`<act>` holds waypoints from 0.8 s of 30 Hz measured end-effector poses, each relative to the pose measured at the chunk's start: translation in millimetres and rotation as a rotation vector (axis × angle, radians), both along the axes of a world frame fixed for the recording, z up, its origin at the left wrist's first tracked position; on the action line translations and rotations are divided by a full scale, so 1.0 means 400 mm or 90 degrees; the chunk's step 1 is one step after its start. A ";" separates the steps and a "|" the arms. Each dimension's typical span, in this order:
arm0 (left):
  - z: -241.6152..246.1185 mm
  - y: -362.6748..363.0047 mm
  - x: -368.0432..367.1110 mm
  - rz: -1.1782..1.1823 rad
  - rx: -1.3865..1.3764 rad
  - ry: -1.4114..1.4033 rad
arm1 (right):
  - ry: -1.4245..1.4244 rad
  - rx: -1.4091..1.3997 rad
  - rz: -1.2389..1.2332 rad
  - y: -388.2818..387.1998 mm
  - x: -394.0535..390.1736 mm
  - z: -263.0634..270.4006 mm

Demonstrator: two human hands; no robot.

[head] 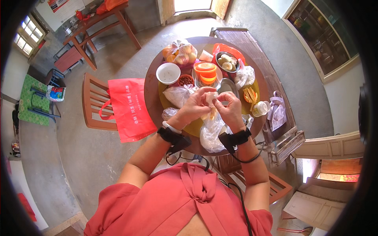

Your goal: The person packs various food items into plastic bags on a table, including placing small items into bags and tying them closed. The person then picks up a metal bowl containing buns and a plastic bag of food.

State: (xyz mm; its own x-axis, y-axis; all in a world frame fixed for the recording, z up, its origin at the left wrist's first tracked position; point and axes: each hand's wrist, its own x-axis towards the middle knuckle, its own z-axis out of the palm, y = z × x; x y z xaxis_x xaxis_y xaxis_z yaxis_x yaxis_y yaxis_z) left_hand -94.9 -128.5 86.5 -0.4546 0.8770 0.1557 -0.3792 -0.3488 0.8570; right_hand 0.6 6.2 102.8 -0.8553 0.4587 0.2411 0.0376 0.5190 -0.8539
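Over the round table (152, 84), my left hand (193, 104) and my right hand (231, 106) pinch the gathered neck of a clear plastic bag (211, 99) between thumbs and fingers. Pale yellow food shows through the plastic just below my fingertips. Beneath it, another clear plastic bag (211, 137) rests near the table's front edge; whether the two are joined I cannot tell. Left of my hands lies a knotted clear bag (177, 96) with whitish contents. To the right are a small orange container of yellow sticks (250, 96) and a clear jar with a white lid (261, 109).
Farther back on the table stand a white bowl (168, 73), a bowl of reddish-brown nuts (185, 80), orange containers (206, 70), bagged fruit (180, 53) and a metal bowl of sliced food (227, 62). A red bag (130, 109) hangs by a wooden chair (96, 101). A bench (251, 50) runs along the right.
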 end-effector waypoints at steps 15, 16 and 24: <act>-0.090 0.016 -0.013 0.353 -0.316 0.662 | -0.064 -0.416 0.102 0.004 0.017 0.053; -0.088 0.008 -0.033 0.352 -0.278 0.652 | -0.046 -0.429 0.110 0.007 0.012 0.053; -0.066 -0.169 -0.185 0.361 -0.306 0.495 | -0.037 -0.407 0.059 0.021 -0.050 0.018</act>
State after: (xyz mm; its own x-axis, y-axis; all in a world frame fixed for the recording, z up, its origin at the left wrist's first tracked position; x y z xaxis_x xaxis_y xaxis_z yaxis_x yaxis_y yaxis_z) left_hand -168.9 -196.2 60.1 -0.7397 0.6153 0.2725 0.4400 0.1359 0.8877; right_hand -19.4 14.4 109.9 -0.9015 0.4203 -0.1033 0.0731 -0.0873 -0.9935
